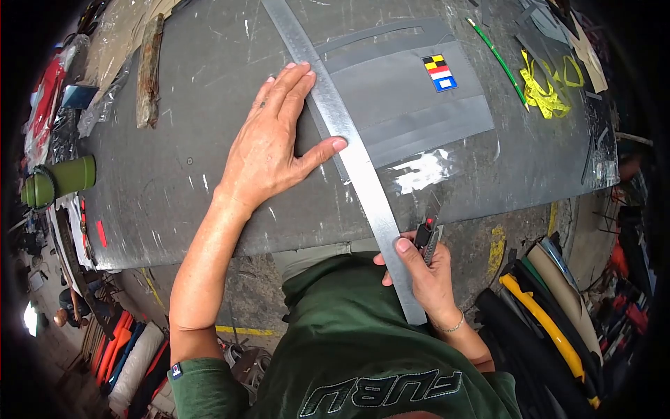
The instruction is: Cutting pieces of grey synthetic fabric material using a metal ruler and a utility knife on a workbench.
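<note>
A long metal ruler lies slantwise across the work table, its near end sticking out past the front edge. My left hand rests flat with fingers stretched, fingertips and thumb touching the ruler's left side. Beneath the ruler is a grey fabric panel with stitched bands and a small coloured flag patch; the ruler covers part of its left margin. By the table's front edge, my right hand grips the ruler's near end and also holds a utility knife, blade pointing away from me.
A green pencil and a yellow tape measure lie at the right of the table. Far left are a worn wooden stick and a green bottle. Fabric rolls stand below on both sides.
</note>
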### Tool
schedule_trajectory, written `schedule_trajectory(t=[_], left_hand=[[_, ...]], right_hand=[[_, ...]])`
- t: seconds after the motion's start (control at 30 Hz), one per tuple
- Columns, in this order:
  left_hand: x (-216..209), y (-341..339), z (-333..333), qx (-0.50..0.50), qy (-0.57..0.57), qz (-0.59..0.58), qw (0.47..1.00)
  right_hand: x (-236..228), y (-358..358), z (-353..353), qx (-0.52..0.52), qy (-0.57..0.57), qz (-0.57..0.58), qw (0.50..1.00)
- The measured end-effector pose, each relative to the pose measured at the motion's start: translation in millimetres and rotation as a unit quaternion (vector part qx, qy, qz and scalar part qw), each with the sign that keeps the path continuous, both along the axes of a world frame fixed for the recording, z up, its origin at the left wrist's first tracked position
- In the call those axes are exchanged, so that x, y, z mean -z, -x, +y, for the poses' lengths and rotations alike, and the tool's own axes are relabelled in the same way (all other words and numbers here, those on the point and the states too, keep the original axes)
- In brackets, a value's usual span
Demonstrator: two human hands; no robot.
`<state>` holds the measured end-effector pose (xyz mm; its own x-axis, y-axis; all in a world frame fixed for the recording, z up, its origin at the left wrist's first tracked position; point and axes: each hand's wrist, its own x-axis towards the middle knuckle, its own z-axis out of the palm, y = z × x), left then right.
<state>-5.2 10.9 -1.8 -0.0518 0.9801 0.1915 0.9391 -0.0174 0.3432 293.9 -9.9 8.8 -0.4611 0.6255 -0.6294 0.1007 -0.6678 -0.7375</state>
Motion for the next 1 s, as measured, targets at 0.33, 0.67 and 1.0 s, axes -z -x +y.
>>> schedule_trajectory(t=[0.33, 0.67, 1.0], left_hand=[[2, 4, 2, 0.01, -0.018, 0.015, 1.0], [5, 3, 1, 0.008, -0.019, 0.005, 1.0], [4, 4, 0, 0.017, -0.014, 0.008, 1.0]], right_hand=[[1, 0, 0, -0.009, 0.004, -0.004, 1.0], [3, 1, -4, -0.007, 0.001, 0.009, 1.0], [7, 2, -9, 0.007, 0.0, 0.025, 1.0]])
